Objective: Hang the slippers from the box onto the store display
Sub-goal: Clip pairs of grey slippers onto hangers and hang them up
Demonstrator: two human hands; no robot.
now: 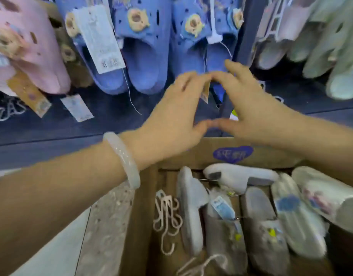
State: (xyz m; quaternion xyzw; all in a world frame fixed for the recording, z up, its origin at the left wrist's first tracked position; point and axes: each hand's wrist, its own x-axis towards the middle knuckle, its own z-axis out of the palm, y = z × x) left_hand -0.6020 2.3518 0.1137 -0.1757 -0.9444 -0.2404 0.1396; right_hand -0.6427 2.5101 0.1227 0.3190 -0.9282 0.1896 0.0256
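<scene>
Two pairs of blue slippers with bear charms hang on the store display, one pair [139,56] left of centre and one pair [199,46] at centre. My left hand [171,118], with a pale bangle on the wrist, and my right hand [257,110] are raised together just below the centre pair. Their fingers are stretched out, with fingertips and thumbs meeting. The fingertips touch the heels of that pair. A small brown tag [205,93] hangs between my hands. The open cardboard box [191,154] below holds several grey and white slippers [261,222].
Pink slippers [32,48] hang at the left and pale green ones [335,48] at the right. A dark blue display base [72,128] runs under them. White plastic hangers [167,216] lie in the box's left side. Speckled floor [106,226] shows left of the box.
</scene>
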